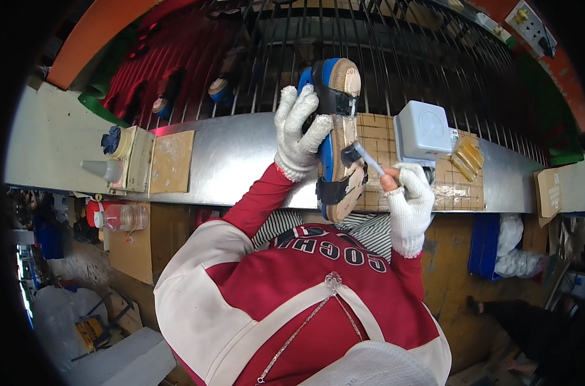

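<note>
My left hand (299, 135), in a white knit glove, holds a shoe (342, 136) from its left side, fingers spread along it. Its tan underside is turned up, dark straps wrap over its edges, and a blue last shows along the left. In my right hand (411, 206) is a small brush (371, 161) with a pale handle. The glove leaves a thumb or fingertip bare at the handle. The brush's dark head rests on the shoe's middle. A gridded brown board (376, 132) lies below on the metal bench (241, 145).
A grey-white plastic container (424, 130) and yellow blocks (467, 159) stand at right. Beyond the bench runs a metal-rod rack (395, 58) carrying shoes on blue lasts (220, 91). Leftward are cardboard (171, 161) and a grey cone (106, 170). A person (530, 328) is at lower right.
</note>
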`<state>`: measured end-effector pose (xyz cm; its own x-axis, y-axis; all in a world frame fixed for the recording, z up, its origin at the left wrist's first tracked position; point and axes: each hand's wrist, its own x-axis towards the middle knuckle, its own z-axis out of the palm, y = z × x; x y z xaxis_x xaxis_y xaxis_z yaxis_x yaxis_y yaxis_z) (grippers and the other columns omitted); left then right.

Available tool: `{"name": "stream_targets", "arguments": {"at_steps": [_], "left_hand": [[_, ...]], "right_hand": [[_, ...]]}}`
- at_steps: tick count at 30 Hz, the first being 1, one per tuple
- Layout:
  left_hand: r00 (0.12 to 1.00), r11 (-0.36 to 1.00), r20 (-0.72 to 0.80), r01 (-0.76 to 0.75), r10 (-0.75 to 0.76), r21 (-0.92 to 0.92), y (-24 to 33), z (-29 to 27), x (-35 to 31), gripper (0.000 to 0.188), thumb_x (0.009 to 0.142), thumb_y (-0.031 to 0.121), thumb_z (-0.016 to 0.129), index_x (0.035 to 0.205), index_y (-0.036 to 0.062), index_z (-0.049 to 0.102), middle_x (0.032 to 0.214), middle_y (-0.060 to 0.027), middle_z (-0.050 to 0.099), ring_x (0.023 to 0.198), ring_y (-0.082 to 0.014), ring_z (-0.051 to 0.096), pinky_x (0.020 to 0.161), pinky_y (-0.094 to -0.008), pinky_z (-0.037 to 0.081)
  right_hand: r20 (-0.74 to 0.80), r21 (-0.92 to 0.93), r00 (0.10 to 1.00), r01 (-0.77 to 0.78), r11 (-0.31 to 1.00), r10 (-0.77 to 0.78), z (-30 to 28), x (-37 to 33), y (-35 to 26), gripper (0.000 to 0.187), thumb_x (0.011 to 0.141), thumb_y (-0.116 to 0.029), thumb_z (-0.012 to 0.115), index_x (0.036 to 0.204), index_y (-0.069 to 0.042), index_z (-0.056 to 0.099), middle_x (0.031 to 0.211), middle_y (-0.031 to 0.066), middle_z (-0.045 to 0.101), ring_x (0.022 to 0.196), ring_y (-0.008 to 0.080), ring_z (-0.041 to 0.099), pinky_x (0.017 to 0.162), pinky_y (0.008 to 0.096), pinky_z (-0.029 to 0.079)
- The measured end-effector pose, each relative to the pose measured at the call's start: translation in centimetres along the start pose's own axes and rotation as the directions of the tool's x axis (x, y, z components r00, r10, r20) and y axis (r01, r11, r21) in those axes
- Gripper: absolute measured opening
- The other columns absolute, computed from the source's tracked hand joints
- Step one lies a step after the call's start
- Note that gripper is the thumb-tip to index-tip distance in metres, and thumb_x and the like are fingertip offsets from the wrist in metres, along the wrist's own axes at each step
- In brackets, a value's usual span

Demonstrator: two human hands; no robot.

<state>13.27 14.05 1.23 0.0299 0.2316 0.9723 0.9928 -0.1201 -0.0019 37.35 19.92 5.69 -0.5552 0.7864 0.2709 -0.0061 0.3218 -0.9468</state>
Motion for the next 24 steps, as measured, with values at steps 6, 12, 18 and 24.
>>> {"name": "stream_targets", "arguments": {"at_steps": [6,12,18,24], "left_hand": [[1.000,0.999,0.002,-0.011,0.011,-0.038,0.5,0.0,-0.1,0.059,0.077,0.017,0.081,0.130,0.0234,0.054,0.136,-0.0142,0.050,0.133,-0.0354,0.052,0.120,-0.0534,0.029],[0.999,0.999,0.017,-0.040,0.041,-0.034,0.1,-0.3,0.1,0.060,0.074,0.013,0.082,0.127,0.0221,0.056,0.134,-0.0140,0.050,0.129,-0.0348,0.054,0.120,-0.0533,0.030],[1.000,0.999,0.003,-0.003,0.003,-0.037,-0.2,-0.4,0.2,0.063,0.072,0.017,0.084,0.128,0.0217,0.056,0.134,-0.0133,0.050,0.129,-0.0346,0.054,0.118,-0.0539,0.032],[0.999,0.999,0.034,0.034,-0.034,-0.013,-0.6,-0.4,-0.7,0.068,0.075,0.021,0.084,0.136,0.0217,0.054,0.141,-0.0131,0.048,0.138,-0.0358,0.043,0.118,-0.0526,0.031]], "right_hand": [[-0.065,-0.336,0.979,0.159,0.928,-0.191,0.4,2.2,-0.5,0.017,0.083,-0.014,0.080,0.095,-0.003,0.077,0.092,0.0065,0.064,0.082,0.0195,0.057,0.074,0.0316,0.044],[-0.042,-0.655,0.875,0.341,0.675,-0.483,0.0,3.7,-1.0,0.018,0.083,-0.015,0.081,0.098,-0.006,0.078,0.091,0.0056,0.065,0.085,0.0192,0.059,0.073,0.0308,0.044],[0.016,-0.314,0.961,0.269,0.911,-0.278,-0.1,3.3,0.2,0.018,0.078,-0.012,0.083,0.094,-0.005,0.078,0.093,0.0076,0.066,0.086,0.0218,0.059,0.075,0.0326,0.046],[0.072,-0.294,0.966,0.257,0.921,-0.246,-0.6,1.3,1.1,0.019,0.077,-0.013,0.083,0.094,-0.005,0.078,0.093,0.0089,0.066,0.090,0.0242,0.061,0.079,0.0339,0.047]]}}
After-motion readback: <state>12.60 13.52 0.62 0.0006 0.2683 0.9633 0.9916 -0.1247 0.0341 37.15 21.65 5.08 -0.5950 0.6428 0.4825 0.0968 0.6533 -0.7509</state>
